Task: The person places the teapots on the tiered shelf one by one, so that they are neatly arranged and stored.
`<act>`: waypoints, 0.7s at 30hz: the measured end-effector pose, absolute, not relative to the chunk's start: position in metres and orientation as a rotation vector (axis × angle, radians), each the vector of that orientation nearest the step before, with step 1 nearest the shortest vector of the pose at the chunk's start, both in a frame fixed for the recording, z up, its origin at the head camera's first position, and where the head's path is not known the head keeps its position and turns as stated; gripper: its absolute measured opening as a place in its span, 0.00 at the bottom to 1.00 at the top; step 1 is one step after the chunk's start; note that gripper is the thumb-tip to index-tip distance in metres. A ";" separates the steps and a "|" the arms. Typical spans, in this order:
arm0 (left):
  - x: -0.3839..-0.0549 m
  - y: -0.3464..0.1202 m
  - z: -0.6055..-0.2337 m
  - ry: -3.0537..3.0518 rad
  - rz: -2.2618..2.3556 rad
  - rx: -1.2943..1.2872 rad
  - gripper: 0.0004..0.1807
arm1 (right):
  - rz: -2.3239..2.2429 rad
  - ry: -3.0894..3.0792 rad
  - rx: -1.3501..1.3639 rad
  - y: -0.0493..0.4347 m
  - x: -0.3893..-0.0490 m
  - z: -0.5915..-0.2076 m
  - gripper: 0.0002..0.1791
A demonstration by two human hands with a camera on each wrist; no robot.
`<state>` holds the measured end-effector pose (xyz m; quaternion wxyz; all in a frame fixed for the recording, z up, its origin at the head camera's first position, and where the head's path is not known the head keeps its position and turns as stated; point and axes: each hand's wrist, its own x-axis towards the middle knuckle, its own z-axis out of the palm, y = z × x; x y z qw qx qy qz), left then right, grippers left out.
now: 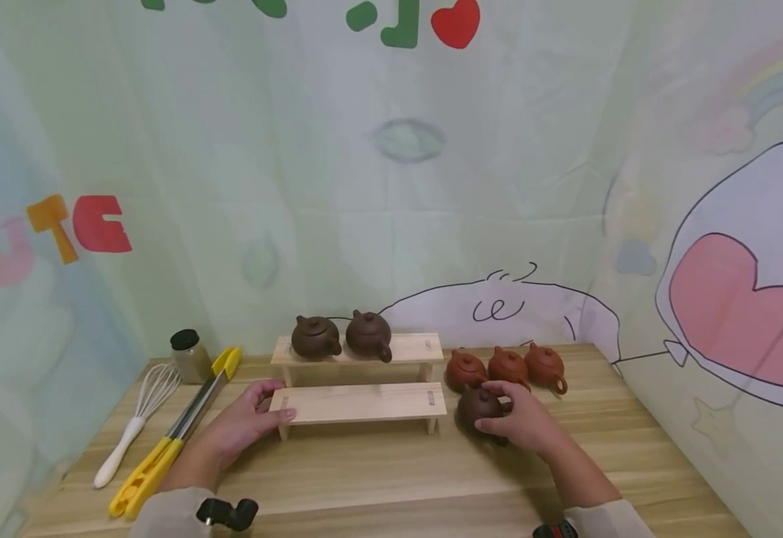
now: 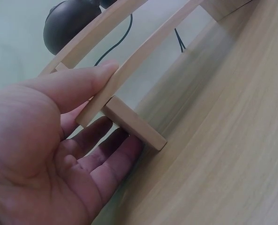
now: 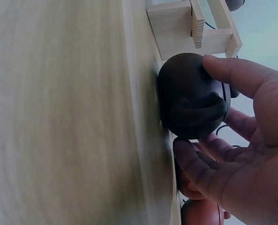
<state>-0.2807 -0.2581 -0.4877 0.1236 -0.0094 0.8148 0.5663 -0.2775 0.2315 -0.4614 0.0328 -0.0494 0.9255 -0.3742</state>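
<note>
A two-step wooden stand [image 1: 364, 403] is in the middle of the table. My left hand [image 1: 252, 422] holds the left end of its lower step; in the left wrist view the thumb [image 2: 89, 82] lies on the board and the fingers curl beneath, by the leg. On the upper step sit two dark brown teapots, one to the left [image 1: 315, 337] and one beside it [image 1: 368, 334]. My right hand [image 1: 522, 418] grips a third dark teapot [image 3: 188, 96] between thumb and fingers, just right of the lower step, its base close over the table.
Three reddish-brown teapots [image 1: 465, 370] [image 1: 508, 366] [image 1: 545, 364] stand in a row behind my right hand. Left of the stand are a white whisk [image 1: 139, 411], yellow-handled tongs [image 1: 176, 433] and a black-lidded jar [image 1: 190, 357]. A printed cloth [image 1: 338, 172] hangs behind the table [image 1: 378, 486].
</note>
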 end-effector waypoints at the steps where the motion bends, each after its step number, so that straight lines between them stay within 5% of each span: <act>1: -0.281 -0.258 -0.488 2.375 1.651 -0.028 0.50 | -1.147 2.844 -0.143 0.232 -0.277 -0.461 0.41; 21: -0.280 -0.260 -0.488 2.365 1.653 0.003 0.51 | -1.288 2.847 -0.161 0.227 -0.275 -0.443 0.41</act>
